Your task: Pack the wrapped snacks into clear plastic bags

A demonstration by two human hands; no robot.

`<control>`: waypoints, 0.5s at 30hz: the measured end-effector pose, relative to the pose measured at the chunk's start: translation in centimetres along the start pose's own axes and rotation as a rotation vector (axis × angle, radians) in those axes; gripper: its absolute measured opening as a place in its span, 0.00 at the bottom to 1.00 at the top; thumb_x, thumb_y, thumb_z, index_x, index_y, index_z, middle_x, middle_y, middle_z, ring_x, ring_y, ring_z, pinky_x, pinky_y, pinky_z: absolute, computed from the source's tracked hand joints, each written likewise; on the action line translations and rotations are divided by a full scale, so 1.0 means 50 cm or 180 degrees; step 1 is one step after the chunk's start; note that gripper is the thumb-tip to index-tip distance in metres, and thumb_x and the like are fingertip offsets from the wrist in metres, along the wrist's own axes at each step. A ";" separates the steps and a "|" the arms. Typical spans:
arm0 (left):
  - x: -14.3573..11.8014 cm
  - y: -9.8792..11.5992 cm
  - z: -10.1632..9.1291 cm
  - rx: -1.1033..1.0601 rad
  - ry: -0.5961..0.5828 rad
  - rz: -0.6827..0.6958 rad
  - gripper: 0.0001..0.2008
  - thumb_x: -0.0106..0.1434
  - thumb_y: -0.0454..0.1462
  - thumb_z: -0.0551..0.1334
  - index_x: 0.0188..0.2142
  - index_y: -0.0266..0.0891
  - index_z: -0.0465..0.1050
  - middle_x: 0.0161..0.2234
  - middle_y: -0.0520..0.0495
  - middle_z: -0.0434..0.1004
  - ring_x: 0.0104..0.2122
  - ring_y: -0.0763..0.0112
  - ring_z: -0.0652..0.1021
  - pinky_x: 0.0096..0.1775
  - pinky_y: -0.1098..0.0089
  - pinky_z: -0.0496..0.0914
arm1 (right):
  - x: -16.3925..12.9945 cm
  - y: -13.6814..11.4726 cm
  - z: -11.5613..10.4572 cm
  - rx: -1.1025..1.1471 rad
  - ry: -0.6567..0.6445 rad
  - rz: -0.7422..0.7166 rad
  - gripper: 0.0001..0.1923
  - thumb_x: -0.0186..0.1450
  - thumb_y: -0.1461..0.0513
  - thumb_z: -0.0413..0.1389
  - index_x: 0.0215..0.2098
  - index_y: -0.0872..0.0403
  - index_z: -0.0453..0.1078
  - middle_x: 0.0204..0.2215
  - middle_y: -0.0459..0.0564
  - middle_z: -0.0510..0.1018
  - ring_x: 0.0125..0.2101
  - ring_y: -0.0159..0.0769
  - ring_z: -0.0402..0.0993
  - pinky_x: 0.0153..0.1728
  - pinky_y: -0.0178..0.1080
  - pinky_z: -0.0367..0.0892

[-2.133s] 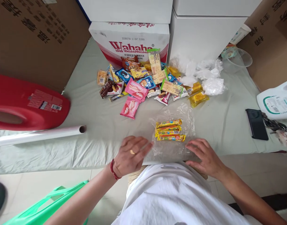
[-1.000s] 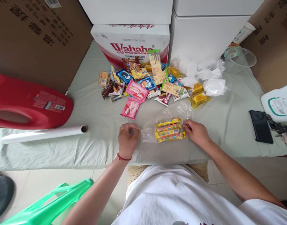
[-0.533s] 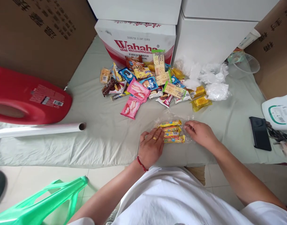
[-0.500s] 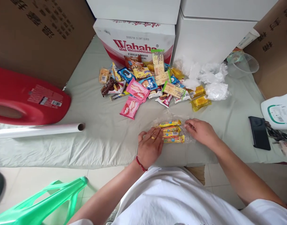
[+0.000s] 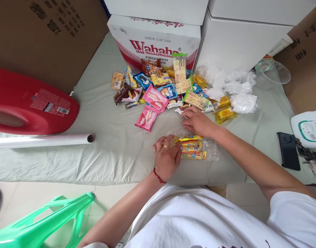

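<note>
Several yellow snack bars wrapped in clear film [image 5: 191, 148] lie near the table's front edge. My left hand [image 5: 167, 156] rests on the bundle's left end, fingers curled over the film. My right hand [image 5: 198, 120] reaches past the bundle to the snack pile [image 5: 168, 91] and touches a brown-and-white packet [image 5: 182, 107] at its near edge. I cannot tell whether the fingers have closed on it.
A film roll [image 5: 41, 140] and a red jug [image 5: 29, 106] lie at left. The Wahaha carton [image 5: 158, 41] and white boxes stand behind the pile. Crumpled clear film [image 5: 238, 93] and a plastic bowl [image 5: 275, 70] sit at back right, a black phone [image 5: 288, 151] and white jug [image 5: 309, 129] at right. A green stool [image 5: 41, 222] stands below.
My left hand folded the film over the bars from the left and stayed on the bundle. My right hand left the bundle's right end and moved forward to the snack pile.
</note>
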State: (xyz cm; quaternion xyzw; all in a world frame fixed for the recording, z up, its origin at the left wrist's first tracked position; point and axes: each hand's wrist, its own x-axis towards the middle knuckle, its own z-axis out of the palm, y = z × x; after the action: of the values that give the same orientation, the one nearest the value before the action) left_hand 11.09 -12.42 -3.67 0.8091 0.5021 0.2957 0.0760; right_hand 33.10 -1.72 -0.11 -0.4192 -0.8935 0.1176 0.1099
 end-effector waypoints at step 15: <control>0.034 -0.028 0.017 -0.0587 -0.0817 -0.1486 0.09 0.61 0.41 0.64 0.40 0.41 0.72 0.29 0.48 0.76 0.33 0.59 0.79 0.43 0.60 0.67 | -0.079 -0.196 -0.010 0.0698 0.0352 0.0716 0.18 0.78 0.57 0.43 0.50 0.54 0.74 0.38 0.53 0.81 0.37 0.36 0.77 0.40 0.36 0.66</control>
State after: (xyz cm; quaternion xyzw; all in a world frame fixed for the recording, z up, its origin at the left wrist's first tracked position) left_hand 11.03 -10.14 -4.24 0.6920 0.6322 0.2097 0.2784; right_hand 28.63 -10.78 2.94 -0.5079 -0.8153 0.2028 0.1902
